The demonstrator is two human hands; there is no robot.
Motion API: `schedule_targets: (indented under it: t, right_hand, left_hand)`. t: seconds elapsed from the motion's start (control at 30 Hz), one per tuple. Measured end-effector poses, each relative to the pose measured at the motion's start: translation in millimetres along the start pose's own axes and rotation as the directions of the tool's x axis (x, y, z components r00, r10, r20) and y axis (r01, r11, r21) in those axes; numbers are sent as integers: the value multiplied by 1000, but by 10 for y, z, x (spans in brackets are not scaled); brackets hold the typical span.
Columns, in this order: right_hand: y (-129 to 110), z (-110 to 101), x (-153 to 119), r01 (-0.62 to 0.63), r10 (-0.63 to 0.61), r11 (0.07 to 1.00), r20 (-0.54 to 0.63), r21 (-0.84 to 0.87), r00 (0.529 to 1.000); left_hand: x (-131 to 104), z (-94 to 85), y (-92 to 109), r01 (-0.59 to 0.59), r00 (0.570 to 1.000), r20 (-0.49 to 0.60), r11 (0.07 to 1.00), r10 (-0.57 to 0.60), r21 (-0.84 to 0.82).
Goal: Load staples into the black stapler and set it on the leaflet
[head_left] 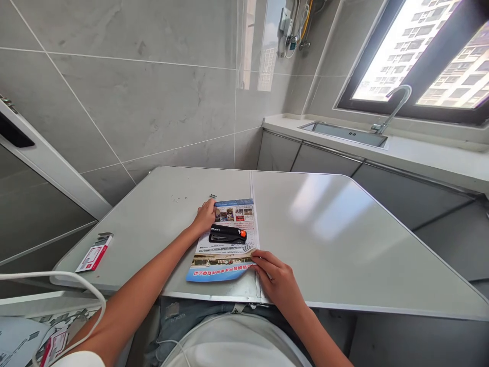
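Nearest us is the wearer's white shirt (pixel 237 344), facing the counter's (pixel 328 260) near edge, so both forearms can reach in from below. On our left a white cable (pixel 89 293) loops past the forearm, outside the working area.

Across the head view, we see a printed leaflet (pixel 220 263) lying on the counter in front of the body, left of the seam, apparently placed there so that both hands reach it easily. Our left hand (pixel 205 220) is at its upper left corner, fingers bent in close; we cannot tell whether they pinch the paper or only press it. Our right hand (pixel 278 281) has thumb and forefinger closed on the lower right edge, where the paper lifts a little; we judge that holding opposite sides steadies the sheet.

Between the hands a black stapler (pixel 228 234) with an orange end rests across the leaflet, held by neither hand, its weight probably helping keep the paper down. Just beyond the left fingers lies a small metallic strip (pixel 213 196), perhaps staples. Well apart to the left, a red-and-white packet (pixel 94 253) sits near the counter's edge, leaving room around the leaflet.
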State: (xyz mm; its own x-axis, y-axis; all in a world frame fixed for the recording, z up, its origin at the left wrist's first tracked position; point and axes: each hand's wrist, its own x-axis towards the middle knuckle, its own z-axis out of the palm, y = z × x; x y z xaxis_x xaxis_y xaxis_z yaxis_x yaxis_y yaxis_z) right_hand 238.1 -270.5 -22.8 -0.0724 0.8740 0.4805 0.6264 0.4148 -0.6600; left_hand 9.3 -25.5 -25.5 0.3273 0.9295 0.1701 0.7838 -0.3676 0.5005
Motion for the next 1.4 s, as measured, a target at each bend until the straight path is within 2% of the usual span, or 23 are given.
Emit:
schedule_targets:
  t: [0.23, 0.4, 0.57, 0.67, 0.83, 0.93, 1.03, 1.13, 1.23, 1.4]
  right_hand:
    - [112, -266, -131, -3, 4, 998, 22, -59, 1000]
    - [215, -496, -207, -42, 44, 994, 16, -99, 999]
    - [303, -677, -231, -107, 114, 990, 73, -94, 991]
    - [345, -766, -235, -79, 95, 990, 141, -113, 985]
    - [347, -886, -234, 61, 13, 977, 347, -203, 938]
    - [341, -914, -237, 157, -15, 941, 426, -301, 905]
    - [344, -923, -247, 188, -3, 901, 427, -391, 904]
    - [333, -945, -255, 221, -34, 907, 461, -357, 887]
    - [318, -984, -246, 239, -62, 926, 507, -292, 860]
    - [281, -1041, -135, 160, -4, 945, 480, -284, 877]
  left_hand:
    - [74, 154, 351, -27, 997, 80, 998, 22, 60]
    - [147, 256, 589, -47, 994, 97, 997, 41, 60]
    - [188, 351, 731, -70, 992, 113, 995, 61, 72]
    - [186, 384, 769, -85, 991, 110, 993, 76, 87]
    - [155, 394, 764, -133, 989, 72, 985, 126, 112]
    - [130, 370, 758, -153, 988, 8, 975, 154, 158]
    - [87, 310, 758, -199, 977, -33, 956, 210, 215]
    - [17, 224, 713, -305, 952, 38, 927, 305, 217]
    - [-73, 150, 584, -363, 932, 86, 911, 353, 197]
    - [-179, 158, 326, -388, 922, 73, 907, 381, 162]
